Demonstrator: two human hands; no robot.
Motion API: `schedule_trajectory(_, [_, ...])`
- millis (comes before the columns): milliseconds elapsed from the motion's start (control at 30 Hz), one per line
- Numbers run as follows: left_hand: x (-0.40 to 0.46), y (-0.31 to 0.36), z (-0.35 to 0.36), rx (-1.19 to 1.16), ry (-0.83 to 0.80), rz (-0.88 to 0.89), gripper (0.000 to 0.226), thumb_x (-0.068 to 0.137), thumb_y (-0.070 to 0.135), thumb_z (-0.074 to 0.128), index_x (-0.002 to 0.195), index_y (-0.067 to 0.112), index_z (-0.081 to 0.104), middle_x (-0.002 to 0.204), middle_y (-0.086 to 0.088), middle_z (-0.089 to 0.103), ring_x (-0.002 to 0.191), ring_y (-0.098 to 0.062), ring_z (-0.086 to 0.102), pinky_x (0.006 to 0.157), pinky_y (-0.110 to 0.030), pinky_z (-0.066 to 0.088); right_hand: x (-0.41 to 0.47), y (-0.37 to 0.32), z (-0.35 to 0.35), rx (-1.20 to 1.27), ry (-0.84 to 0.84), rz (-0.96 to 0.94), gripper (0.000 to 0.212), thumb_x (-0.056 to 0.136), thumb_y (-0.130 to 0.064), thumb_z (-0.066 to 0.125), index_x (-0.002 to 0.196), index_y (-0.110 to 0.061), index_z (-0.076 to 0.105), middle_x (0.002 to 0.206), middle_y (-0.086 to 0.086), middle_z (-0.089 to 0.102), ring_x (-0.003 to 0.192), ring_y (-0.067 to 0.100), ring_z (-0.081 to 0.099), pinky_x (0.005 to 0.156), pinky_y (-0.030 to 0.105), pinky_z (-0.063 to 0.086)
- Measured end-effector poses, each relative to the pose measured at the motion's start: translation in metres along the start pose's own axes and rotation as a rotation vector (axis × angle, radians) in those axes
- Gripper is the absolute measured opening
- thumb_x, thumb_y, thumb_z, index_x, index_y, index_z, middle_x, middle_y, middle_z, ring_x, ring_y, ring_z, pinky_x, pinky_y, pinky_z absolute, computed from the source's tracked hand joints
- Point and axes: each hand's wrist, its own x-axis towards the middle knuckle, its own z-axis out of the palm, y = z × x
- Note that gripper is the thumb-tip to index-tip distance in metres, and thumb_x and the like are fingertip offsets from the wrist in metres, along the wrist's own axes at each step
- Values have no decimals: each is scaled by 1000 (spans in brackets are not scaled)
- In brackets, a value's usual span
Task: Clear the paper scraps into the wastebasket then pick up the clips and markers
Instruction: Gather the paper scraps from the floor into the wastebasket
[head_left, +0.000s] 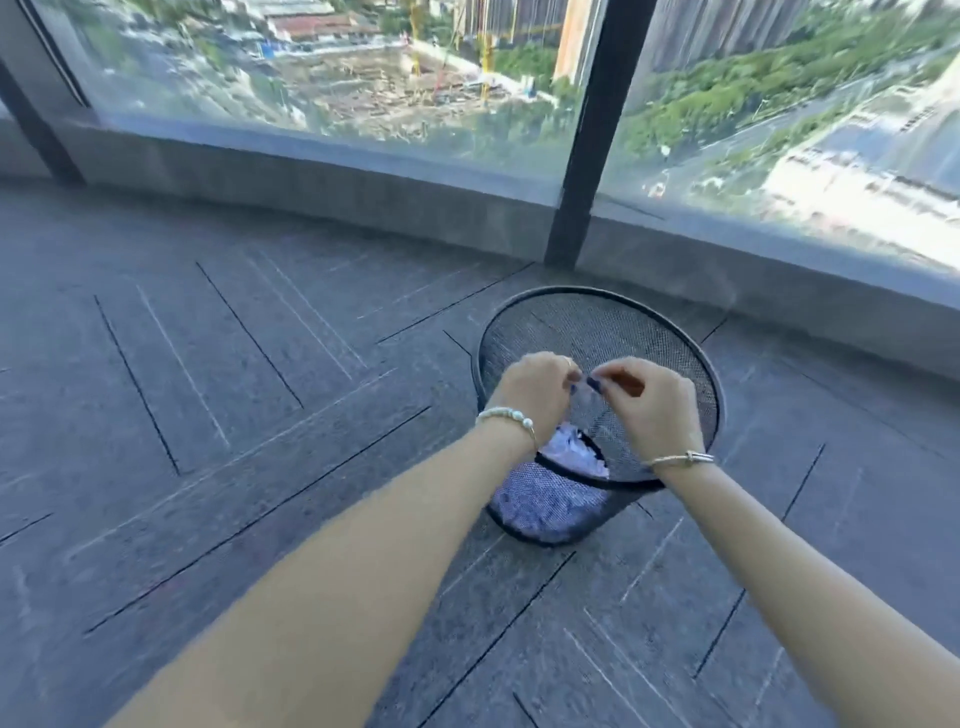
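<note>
My two hands meet over the open mouth of the black mesh wastebasket (675, 332), which stands on the grey carpet (208, 389) near the window (332, 67). My left hand (532, 387) is curled shut, and my right hand (647, 397) has its fingertips pinched together beside it; whether either holds a scrap I cannot tell. White paper scraps (569, 454) lie heaped at the bottom of the wastebasket. A bracelet (506, 415) circles my left wrist and a thin bangle (680, 459) my right.
</note>
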Motion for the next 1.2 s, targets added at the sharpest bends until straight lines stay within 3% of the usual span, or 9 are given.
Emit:
schedule_trajectory(200, [-1,-2,2,-23,34,-11,28,89,16,49,115,18,58,95,-7,68,87,-21,61,80,-32,48,5,7,3,-48,141,-4,23,79,-4,53,90,-15,70,85,0,72,70,8,60,67,18,45])
schedule_trajectory(300, [-2,-4,3,14,36,-17,21,88,23,51,105,18,63,96,-8,66,90,-22,58,84,-36,46,6,6,8,-31,142,-15,17,79,-7,57,86,-15,70,84,-1,71,73,9,60,75,26,49])
schedule_trajectory(367, [-3,-3,2,41,27,-8,20,89,25,52,100,16,65,98,-8,64,92,-21,54,85,-30,41,6,5,11,-60,136,-30,13,78,-10,59,84,-17,69,83,-2,70,77,14,61,76,31,49])
schedule_trajectory(467, [-2,-4,3,91,44,34,23,87,29,56,96,12,69,97,-7,58,94,-20,50,81,-25,37,5,6,10,-47,203,-14,16,78,-8,57,85,-18,67,84,-3,70,75,13,63,72,28,49])
schedule_trajectory(600, [0,-3,4,70,35,17,34,91,33,48,84,6,68,85,-8,52,79,-18,48,75,-28,41,4,4,12,-11,205,24,23,81,-9,56,101,-20,57,88,-4,69,72,13,64,71,31,51])
schedule_trajectory(700, [0,0,2,16,53,26,25,93,21,43,94,8,64,90,-9,60,80,-20,54,74,-31,45,3,2,12,34,229,-6,43,81,-1,50,119,-19,42,89,0,66,70,12,62,67,26,48])
schedule_trajectory(800, [-1,-3,3,0,65,17,26,86,3,46,106,12,60,92,-7,64,76,-17,55,70,-30,47,2,1,11,57,244,-8,53,78,6,48,122,-21,37,88,1,59,68,14,61,66,31,50])
schedule_trajectory(1000, [-4,-6,2,-21,92,57,21,78,3,58,97,13,59,80,1,56,78,-14,51,68,-25,42,3,4,13,-16,119,20,40,73,-10,64,108,-20,48,76,-4,64,70,15,61,75,42,51])
schedule_trajectory(1200, [-6,-3,-3,-112,108,12,9,81,12,59,90,14,60,71,2,59,65,-13,54,61,-30,48,3,1,15,-111,26,32,14,75,-22,68,84,-18,58,71,-6,62,69,15,62,73,31,49])
